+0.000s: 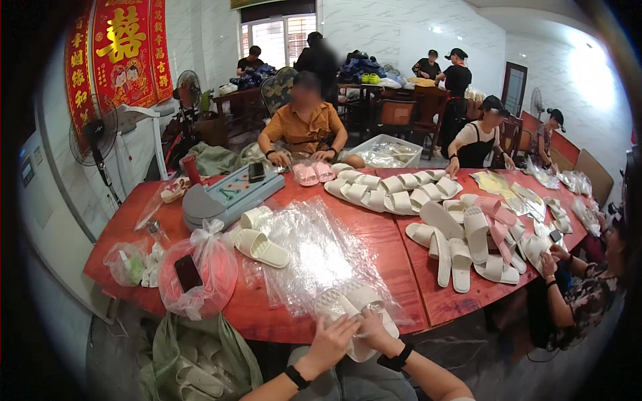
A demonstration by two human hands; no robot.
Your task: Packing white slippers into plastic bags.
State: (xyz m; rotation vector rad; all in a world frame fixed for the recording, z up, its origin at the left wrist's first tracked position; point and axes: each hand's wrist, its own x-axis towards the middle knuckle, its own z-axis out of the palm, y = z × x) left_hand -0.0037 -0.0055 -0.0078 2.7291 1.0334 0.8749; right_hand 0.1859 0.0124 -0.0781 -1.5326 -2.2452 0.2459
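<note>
At the near edge of the counter [398, 250], a broad table of red-stained wood, a pair of cream slippers [334, 304] with quilted-looking soles lies with glossy clear film about it. The left hand [334, 337] rests its fingers on one slipper's near part; whether its grip is closed cannot be told. The right hand [378, 333] reaches over the other slipper, its fingers bent, its grip likewise unclear.

Directly beyond, touching or nearly touching the pair, spreads a stack of clear plastic bags [321, 247], crowding the space ahead. A loose cream slipper [264, 249] lies at its left side. Farther left sits a knotted translucent bag with pink contents [217, 291], a black phone [188, 273] against it; behind stands a grey-blue plastic case [200, 208]. To the right, a jumbled heap of cream slippers [461, 250] covers much of the counter, with neat rows of cream slippers [374, 192] beyond.

Below the left edge, a dull green sack [164, 357] holds more pale slippers. Across the counter sits a person in an orange-brown shirt [307, 123] behind small pink slippers [313, 174]. Pale marbled walls [381, 27] enclose the room; a red and gold hanging [127, 73] and a black standing fan [93, 137] occupy its left side.
</note>
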